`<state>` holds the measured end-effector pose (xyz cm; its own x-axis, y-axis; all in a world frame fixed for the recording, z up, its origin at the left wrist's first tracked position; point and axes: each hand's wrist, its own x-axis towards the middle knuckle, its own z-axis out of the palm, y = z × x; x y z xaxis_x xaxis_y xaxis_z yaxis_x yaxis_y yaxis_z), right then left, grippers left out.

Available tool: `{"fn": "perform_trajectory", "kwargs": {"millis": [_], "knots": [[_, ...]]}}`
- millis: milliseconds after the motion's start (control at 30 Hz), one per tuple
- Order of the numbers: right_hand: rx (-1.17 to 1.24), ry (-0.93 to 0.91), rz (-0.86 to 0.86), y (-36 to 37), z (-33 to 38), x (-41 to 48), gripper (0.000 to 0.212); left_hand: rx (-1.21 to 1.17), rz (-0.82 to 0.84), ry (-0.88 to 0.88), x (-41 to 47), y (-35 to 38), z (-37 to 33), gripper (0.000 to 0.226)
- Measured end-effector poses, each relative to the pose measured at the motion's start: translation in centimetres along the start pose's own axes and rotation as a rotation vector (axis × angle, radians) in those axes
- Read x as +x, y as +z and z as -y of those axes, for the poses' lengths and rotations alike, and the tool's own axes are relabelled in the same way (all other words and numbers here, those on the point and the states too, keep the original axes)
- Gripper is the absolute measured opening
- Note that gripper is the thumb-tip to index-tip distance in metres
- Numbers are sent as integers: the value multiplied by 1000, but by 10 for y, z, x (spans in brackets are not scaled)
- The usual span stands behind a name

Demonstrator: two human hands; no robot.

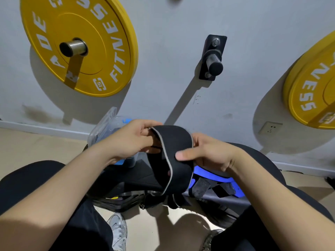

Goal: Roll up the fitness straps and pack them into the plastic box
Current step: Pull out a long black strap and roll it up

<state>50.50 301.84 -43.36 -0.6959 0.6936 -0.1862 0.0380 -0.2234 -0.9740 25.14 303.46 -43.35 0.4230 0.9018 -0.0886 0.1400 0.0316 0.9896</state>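
Note:
A wide black fitness strap [170,151] with a grey edge is held up between both hands, curved over at the top, its lower end hanging toward the floor. My left hand [130,140] pinches the strap's upper left end. My right hand [204,153] grips its right side, thumb pressed on the front. Behind my left hand stands the clear plastic box [101,129], its lid tilted open against the wall, with dark and blue items inside. More black straps [126,198] lie on the floor below.
A blue pad with black Velcro tabs [213,185] lies under my right hand. Yellow weight plates [79,44] hang on wall pegs, with a bare black peg [213,58] between them. My knees flank the pile and a grey shoe [117,230] is below.

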Motion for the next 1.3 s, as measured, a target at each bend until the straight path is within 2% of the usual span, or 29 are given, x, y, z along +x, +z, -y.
{"fn": "perform_trajectory", "kwargs": {"millis": [67,133,167,233,333,433,500,600,667,733,833,933,1000,1067,1100,1167,1233,1300], "knots": [[125,-70,-114,-7,3,3,24,227,-51,-40,6,-3,12,31],[196,-148,-173,-16,7,4,30,447,-125,-92,14,-5,23,42],[214,-172,-192,-20,10,4,34,524,-146,-121,19,-6,29,44],[220,-217,-224,-26,15,3,36,607,-144,-182,30,-7,37,35],[223,-293,-256,-34,18,1,40,542,-92,-332,49,-5,47,20],[222,-392,-228,-39,25,1,56,483,-70,-438,67,2,53,29],[197,-454,-282,-43,30,3,66,477,-68,-459,77,7,57,39],[155,-491,-488,-48,33,9,59,500,1,-507,87,14,63,70],[102,-484,-607,-51,31,15,52,506,39,-545,92,18,66,81],[82,-480,-668,-53,31,20,48,519,10,-555,96,21,67,81],[66,-479,-669,-52,33,29,48,582,-55,-560,100,25,66,69],[-23,-427,-716,-53,32,38,64,675,-138,-474,103,23,59,48],[-43,-389,-745,-53,34,48,53,659,-277,-338,107,21,46,28],[-12,-342,-755,-52,40,59,28,471,-443,-208,113,19,25,30],[23,-318,-741,-52,43,64,21,291,-486,-143,114,18,10,32],[83,-279,-687,-53,47,72,22,-31,-471,-9,115,14,-16,28],[119,-282,-641,-55,54,79,28,0,-413,137,116,7,-33,18],[128,-310,-617,-59,62,83,34,198,-399,233,119,0,-40,11]]}}
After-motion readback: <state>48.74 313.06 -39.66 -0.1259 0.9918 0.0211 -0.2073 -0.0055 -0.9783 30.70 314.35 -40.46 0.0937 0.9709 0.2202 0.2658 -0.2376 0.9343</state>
